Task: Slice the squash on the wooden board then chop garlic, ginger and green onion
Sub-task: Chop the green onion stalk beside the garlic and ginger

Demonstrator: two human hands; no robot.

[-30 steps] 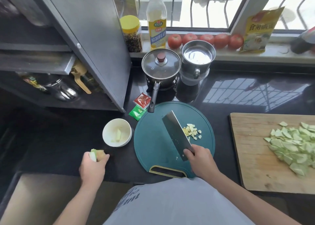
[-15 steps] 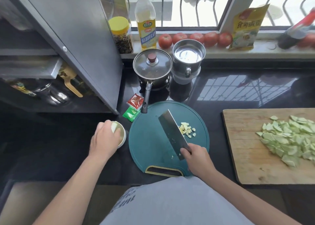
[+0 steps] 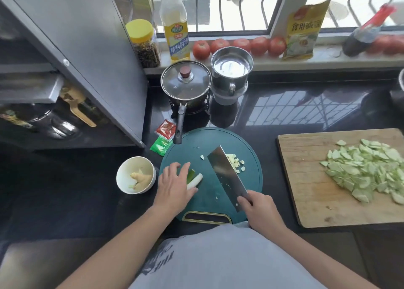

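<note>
I judge the task to be more than half done. The squash point(image 3: 367, 170) lies already sliced in a loose pile on the wooden board point(image 3: 306, 179), at the right side of the counter point(image 3: 306, 111). On the round green board point(image 3: 209, 201) in front of me there is a small heap of chopped garlic point(image 3: 235, 163), just beside the blade of the cleaver point(image 3: 226, 175).

My right hand point(image 3: 260, 210) has a closed grip around the handle of the cleaver, and the blade rests tilted on the green board, pointing away from me. My left hand point(image 3: 175, 186) lies on a piece of green onion point(image 3: 194, 180) on the same board; the fingers are mostly straight and press it down, so this grip is not closed around it. The white end of the onion shows from under the fingers, apart from the blade.

The ginger point(image 3: 141, 178) sits whole in the white bowl point(image 3: 122, 175), just left of the green board. So, as far as I can see, the green onion and the ginger are left to chop.
</note>
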